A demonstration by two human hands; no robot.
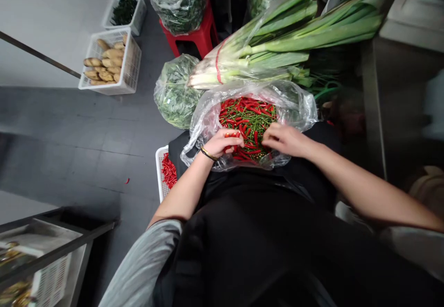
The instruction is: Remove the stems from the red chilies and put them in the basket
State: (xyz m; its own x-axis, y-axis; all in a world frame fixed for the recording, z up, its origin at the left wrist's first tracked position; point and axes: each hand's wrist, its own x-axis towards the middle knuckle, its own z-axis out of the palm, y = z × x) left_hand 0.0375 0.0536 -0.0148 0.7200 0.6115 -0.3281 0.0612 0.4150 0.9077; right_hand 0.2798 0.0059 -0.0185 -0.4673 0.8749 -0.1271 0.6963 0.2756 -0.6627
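A clear plastic bag (298, 99) lies open on my lap, full of red chili peppers (248, 113) with green stems. My left hand (224, 143) is over the bag's left side, its fingers curled round a few red chilies. On the right side of the heap, my right hand (282, 138) has its fingers pinched together among the stems; what lies between them is hidden. A white basket (160, 177) by my left thigh holds red chilies (169, 170), partly covered by my left arm.
Leeks (243, 57) tied with a red band lie just beyond the bag. Bagged greens (178, 92) sit beside them, and more rest on a red stool (203, 34). White baskets with brown roots (107, 62) and dark greens (124, 11) stand at far left. One chili (127, 181) lies on the floor.
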